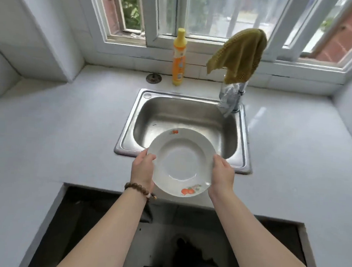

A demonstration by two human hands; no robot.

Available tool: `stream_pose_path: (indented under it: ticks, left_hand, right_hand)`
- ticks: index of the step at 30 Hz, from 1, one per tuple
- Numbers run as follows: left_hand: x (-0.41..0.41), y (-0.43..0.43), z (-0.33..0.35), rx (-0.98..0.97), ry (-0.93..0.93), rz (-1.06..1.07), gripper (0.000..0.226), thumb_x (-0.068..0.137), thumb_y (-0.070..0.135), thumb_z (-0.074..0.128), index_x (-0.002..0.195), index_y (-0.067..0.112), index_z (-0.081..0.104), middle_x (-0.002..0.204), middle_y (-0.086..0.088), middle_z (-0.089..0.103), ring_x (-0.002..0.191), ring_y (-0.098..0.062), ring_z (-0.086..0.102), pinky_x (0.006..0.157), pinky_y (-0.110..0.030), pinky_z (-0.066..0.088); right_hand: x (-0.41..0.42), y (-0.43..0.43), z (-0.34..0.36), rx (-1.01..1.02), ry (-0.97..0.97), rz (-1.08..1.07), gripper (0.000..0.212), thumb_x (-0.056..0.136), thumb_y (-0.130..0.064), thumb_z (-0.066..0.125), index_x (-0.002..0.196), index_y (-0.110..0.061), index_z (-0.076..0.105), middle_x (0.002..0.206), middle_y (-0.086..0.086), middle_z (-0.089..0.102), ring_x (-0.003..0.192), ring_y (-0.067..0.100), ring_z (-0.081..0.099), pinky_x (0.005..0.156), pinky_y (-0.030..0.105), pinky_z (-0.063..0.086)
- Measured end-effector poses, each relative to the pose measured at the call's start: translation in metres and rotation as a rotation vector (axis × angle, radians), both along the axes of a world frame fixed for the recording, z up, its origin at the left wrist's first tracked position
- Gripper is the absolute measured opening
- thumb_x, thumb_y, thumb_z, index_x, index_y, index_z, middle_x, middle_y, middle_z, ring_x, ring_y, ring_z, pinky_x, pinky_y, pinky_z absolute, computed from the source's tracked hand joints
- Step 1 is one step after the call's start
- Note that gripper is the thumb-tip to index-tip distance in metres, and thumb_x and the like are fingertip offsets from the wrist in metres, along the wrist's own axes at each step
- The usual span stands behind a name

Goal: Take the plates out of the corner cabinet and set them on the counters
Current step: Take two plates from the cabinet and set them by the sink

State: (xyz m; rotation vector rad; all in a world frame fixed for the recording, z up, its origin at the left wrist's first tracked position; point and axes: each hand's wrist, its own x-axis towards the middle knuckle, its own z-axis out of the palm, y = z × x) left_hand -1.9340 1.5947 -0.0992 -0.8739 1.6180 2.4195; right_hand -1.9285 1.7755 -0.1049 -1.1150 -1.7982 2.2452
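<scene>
A white deep plate (181, 162) with small orange fruit prints on its rim is held in the air over the front edge of the steel sink (193, 115). My left hand (144, 168) grips its left rim, and a bead bracelet is on that wrist. My right hand (222, 176) grips its right rim. The white counter (55, 134) runs left and right of the sink. No cabinet or other plate is in view.
A yellow-orange detergent bottle (179, 57) stands behind the sink. An olive cloth (239, 54) hangs over the tap (232, 97) at the sink's back right. A small metal drain plug (153, 78) lies left of the bottle. Windows are behind, and a dark floor gap lies below the counter edge.
</scene>
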Motion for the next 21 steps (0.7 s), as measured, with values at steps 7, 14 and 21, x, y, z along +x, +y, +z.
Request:
stream_pose_path:
  ticks: [7, 14, 21]
  left_hand:
    - [0.002, 0.082, -0.002, -0.016, 0.024, -0.359, 0.034, 0.083, 0.003, 0.048, 0.083, 0.023, 0.075, 0.082, -0.003, 0.073, 0.07, -0.021, 0.068, 0.056, -0.032, 0.054]
    - [0.003, 0.162, -0.004, -0.02, 0.0, -0.566, 0.028, 0.084, 0.002, 0.048, 0.096, 0.015, 0.071, 0.095, -0.01, 0.068, 0.082, -0.027, 0.063, 0.068, -0.038, 0.052]
    - [-0.011, 0.234, -0.01, 0.015, -0.023, -0.635, 0.026, 0.084, 0.003, 0.05, 0.088, 0.017, 0.072, 0.091, -0.01, 0.067, 0.078, -0.027, 0.061, 0.065, -0.036, 0.05]
  right_hand:
    - [0.057, 0.072, 0.002, 0.013, -0.008, -0.315, 0.027, 0.086, -0.021, 0.056, 0.062, -0.02, 0.07, 0.064, -0.002, 0.062, 0.071, 0.02, 0.06, 0.059, 0.029, 0.05]
    - [0.093, 0.133, 0.008, -0.008, -0.009, -0.559, 0.026, 0.084, -0.013, 0.054, 0.061, -0.016, 0.066, 0.067, 0.004, 0.063, 0.071, 0.024, 0.06, 0.063, 0.032, 0.049]
    - [0.089, 0.199, 0.001, 0.004, -0.026, -0.655, 0.018, 0.084, -0.013, 0.054, 0.068, -0.008, 0.061, 0.064, -0.002, 0.06, 0.066, 0.017, 0.056, 0.056, 0.023, 0.047]
